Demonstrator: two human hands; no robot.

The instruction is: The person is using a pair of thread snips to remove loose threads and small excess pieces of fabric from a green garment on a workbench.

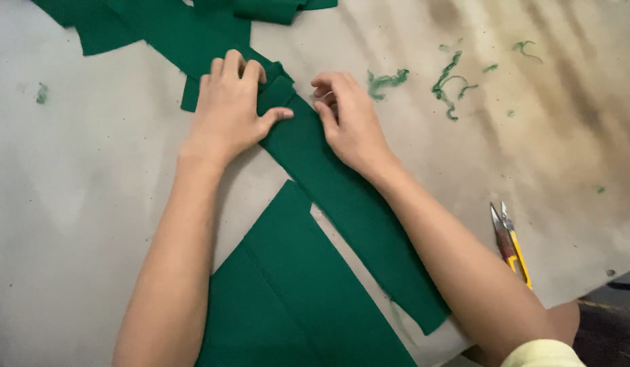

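While both hands press flat, left hand (228, 109), right hand (349, 122), fingers unclenched on green felt strip (342, 197), yellow snips (510, 245) nearby

A long green cloth strip (349, 204) is lying flat on the worktop (77, 190), running slantwise from the far middle down toward the near right, where its cut end is showing. The left hand (226, 112) is pressing flat on its far end, with fingers spread and the thumb pointing across the cloth, and the right hand (349, 119) is touching its right edge with bent fingers. The strip is looking smooth and dark green, and its far end is lying on top of more green cloth (172, 27).
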